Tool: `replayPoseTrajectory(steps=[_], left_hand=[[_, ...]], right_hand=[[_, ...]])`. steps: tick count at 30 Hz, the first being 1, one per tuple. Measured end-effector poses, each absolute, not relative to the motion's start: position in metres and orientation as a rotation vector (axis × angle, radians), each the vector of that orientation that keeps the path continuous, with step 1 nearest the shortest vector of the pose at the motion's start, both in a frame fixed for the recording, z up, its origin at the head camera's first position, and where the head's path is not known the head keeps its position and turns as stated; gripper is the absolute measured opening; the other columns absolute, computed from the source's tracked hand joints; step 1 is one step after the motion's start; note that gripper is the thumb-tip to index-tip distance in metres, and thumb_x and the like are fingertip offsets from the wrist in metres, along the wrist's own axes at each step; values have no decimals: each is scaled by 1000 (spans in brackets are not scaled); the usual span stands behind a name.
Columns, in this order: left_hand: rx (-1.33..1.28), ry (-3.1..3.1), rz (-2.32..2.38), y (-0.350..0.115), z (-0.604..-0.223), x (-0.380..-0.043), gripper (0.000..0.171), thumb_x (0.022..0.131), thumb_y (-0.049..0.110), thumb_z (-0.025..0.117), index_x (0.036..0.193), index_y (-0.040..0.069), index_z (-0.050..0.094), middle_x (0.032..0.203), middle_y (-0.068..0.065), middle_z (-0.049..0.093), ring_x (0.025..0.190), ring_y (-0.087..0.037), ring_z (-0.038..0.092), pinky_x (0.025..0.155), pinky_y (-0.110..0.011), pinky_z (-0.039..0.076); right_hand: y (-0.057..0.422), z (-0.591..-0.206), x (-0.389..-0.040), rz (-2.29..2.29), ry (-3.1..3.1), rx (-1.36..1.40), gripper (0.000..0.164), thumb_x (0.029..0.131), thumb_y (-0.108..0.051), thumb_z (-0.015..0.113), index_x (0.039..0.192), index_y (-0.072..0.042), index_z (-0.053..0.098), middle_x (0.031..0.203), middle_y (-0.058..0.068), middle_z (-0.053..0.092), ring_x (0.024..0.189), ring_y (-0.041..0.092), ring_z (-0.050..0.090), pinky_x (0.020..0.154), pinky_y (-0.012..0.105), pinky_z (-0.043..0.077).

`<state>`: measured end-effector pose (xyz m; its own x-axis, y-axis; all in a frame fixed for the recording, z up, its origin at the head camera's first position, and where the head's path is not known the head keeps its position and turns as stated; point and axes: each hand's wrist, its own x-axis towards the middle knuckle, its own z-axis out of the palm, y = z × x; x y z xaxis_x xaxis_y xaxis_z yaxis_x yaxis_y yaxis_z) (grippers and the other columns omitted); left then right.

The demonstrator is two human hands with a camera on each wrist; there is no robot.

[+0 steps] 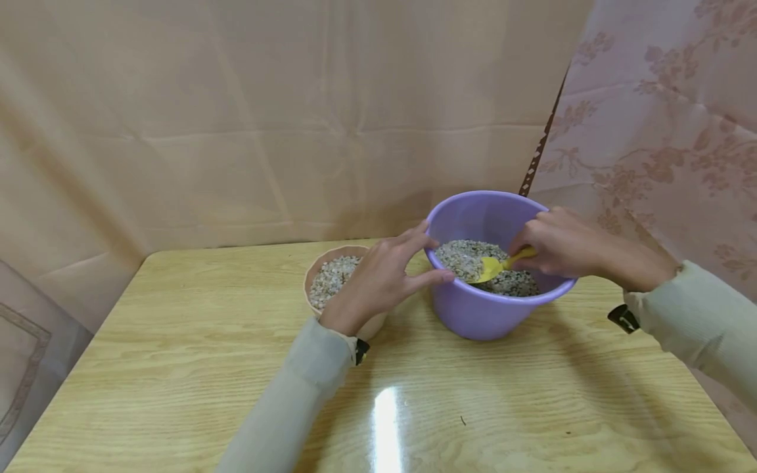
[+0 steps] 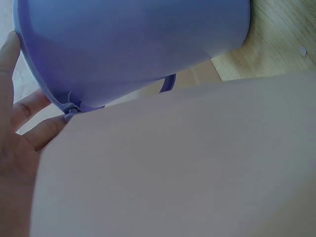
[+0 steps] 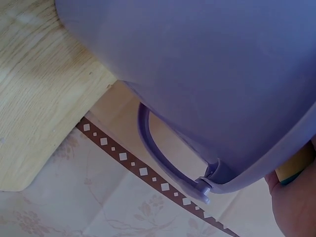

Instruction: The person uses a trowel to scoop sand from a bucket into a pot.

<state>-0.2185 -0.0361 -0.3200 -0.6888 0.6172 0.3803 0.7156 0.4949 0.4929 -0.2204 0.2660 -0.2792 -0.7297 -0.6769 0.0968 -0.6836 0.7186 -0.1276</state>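
A purple bucket (image 1: 481,318) stands on the table, with small pale and grey gravel (image 1: 467,249) inside. My right hand (image 1: 558,243) reaches over its right rim and grips the handle of a small yellow scoop (image 1: 489,269). The scoop's blade lies in the gravel, with a heap of grains at its front. My left hand (image 1: 390,272) holds the bucket's left rim, its thumb toward the front and its fingers farther back. In the left wrist view those fingers (image 2: 34,111) touch the rim beside the handle joint. Behind my left wrist stands a peach-coloured pot (image 1: 313,269) of similar gravel, partly hidden.
The wood-grain table (image 1: 195,368) carries both containers near its back edge. A beige curtain (image 1: 266,118) hangs behind, and a flowered pink cloth (image 1: 662,131) hangs on the right. The bucket's curved handle (image 3: 153,148) hangs down at its far side.
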Motion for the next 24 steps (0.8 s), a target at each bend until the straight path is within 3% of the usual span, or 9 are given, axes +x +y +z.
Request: replayPoseTrajectory(steps=[11, 24], left_hand=[[-1145, -2595, -963, -36, -321, -217, 46, 89, 59, 66, 117, 23, 66, 156, -3, 39, 125, -21, 58, 103, -37, 46], [-1144, -2590, -970, -36, -322, -217, 52, 89, 58, 66, 124, 20, 66, 157, -3, 38, 128, -23, 55, 105, -38, 44]], right_hand=[[265, -281, -220, 255, -2845, 1143, 7, 79, -22, 85, 84, -22, 81, 78, -11, 74, 54, -5, 54, 51, 24, 46], [263, -279, -219, 247, -2871, 1101, 8, 78, -22, 85, 84, -23, 80, 79, -11, 74, 58, -1, 58, 56, 31, 49]])
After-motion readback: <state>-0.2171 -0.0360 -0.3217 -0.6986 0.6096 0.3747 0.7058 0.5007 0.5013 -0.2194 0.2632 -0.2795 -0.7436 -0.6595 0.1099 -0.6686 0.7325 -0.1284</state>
